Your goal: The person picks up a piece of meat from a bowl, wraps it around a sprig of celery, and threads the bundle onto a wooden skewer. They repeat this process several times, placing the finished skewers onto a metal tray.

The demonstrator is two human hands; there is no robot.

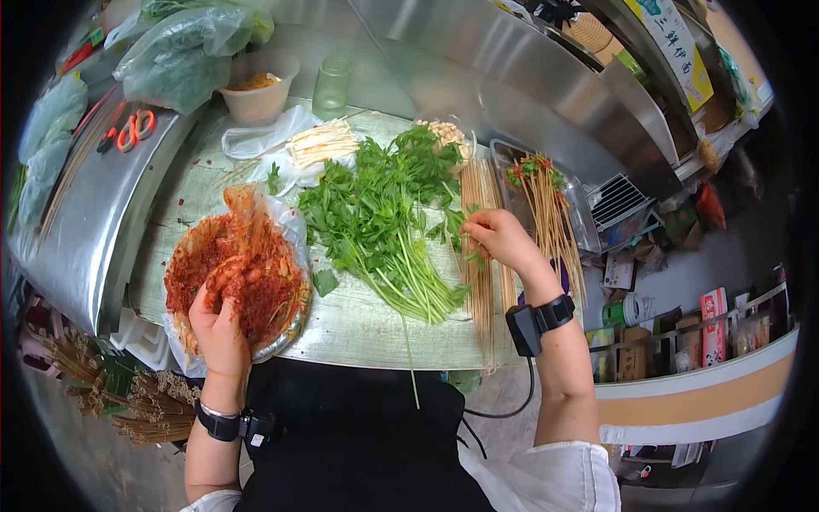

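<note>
My left hand (220, 317) is in a plastic-lined bowl (294, 320) of food coated in red chili paste (192, 264). Its fingers are smeared red and curled closed; what they hold is hidden by the paste. Over the bamboo skewers (486, 307), my right hand (502, 241) is pinched shut, with bits of green leaf showing at its fingertips. Between the hands lies a heap of leafy green herbs (367, 200), its pale stems (422, 286) pointing toward me. One stem hangs past the table's front edge.
Enoki mushrooms (324, 142) lie on a plastic bag behind the greens, near a green glass (332, 85) and a white tub (258, 90). At the right, a metal tray (580, 209) holds filled skewers (542, 192). Orange-handled scissors (136, 128) rest on the steel surface at left.
</note>
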